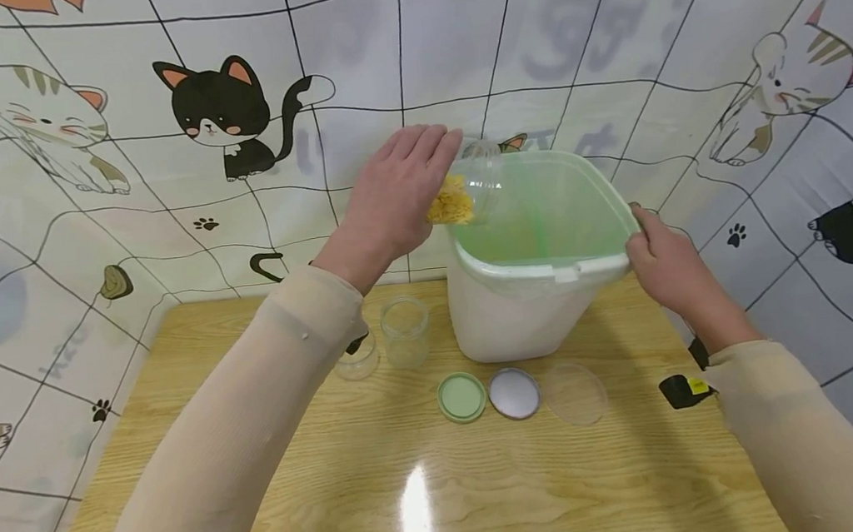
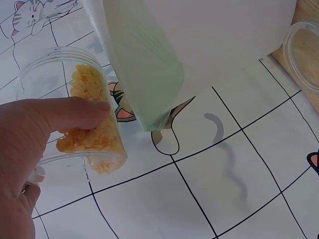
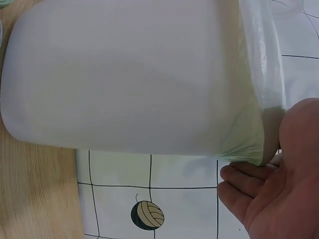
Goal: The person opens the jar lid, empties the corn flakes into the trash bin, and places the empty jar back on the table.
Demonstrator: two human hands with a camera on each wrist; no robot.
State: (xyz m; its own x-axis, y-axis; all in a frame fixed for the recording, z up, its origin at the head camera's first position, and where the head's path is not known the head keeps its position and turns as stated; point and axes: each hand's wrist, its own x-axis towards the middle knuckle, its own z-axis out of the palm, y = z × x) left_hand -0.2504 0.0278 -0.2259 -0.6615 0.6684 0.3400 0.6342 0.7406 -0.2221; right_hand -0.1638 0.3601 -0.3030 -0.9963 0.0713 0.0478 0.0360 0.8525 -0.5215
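Note:
My left hand (image 1: 400, 191) grips a clear jar (image 2: 65, 55), tipped on its side with its mouth toward the bin, above the bin's left rim. Yellow flakes (image 2: 92, 134) lie along the jar's lower wall, and my thumb presses across the glass in the left wrist view. With my right hand (image 1: 671, 268) I hold the right rim of a white bin (image 1: 513, 318); its fingers curl under the edge in the right wrist view. A pale green bag (image 1: 541, 198) lines the bin and folds over its rim (image 3: 261, 74).
On the wooden table (image 1: 354, 489), another clear jar (image 1: 405, 334) and a smaller clear container (image 1: 357, 359) stand left of the bin. A green lid (image 1: 462, 397), a white lid (image 1: 514, 393) and a clear disc (image 1: 574, 394) lie before it. A cat-print sheet (image 1: 350, 63) covers the walls.

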